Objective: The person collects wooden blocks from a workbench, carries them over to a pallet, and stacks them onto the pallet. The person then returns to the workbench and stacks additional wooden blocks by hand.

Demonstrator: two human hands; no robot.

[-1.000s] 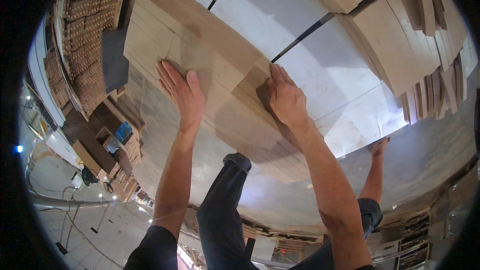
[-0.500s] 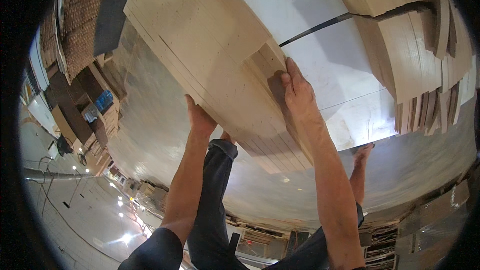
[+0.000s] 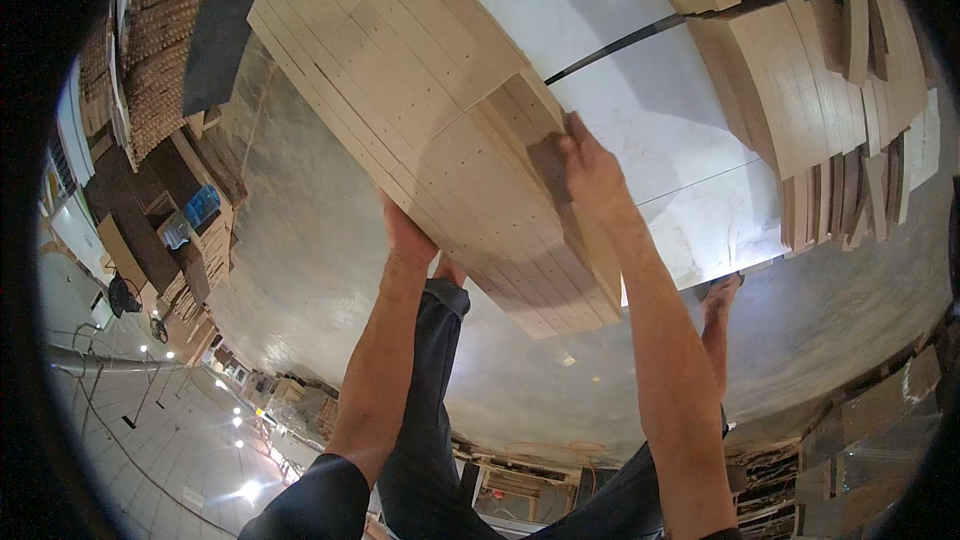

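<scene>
Fingers (image 3: 573, 138) of the right hand (image 3: 598, 175) bent, a little blurred, against the right long edge of the pale boards (image 3: 400, 90), while those of the left hand (image 3: 405, 238) went out of sight under the opposite edge; whether either set was clamped, I couldn't tell. Slantwise between both hands ran the boards, their near end jutting over grey floor (image 3: 290, 200) that spread wide leftward, and rightward a white surface (image 3: 650, 130) left a broad gap before other stacked boards (image 3: 800, 80).
</scene>
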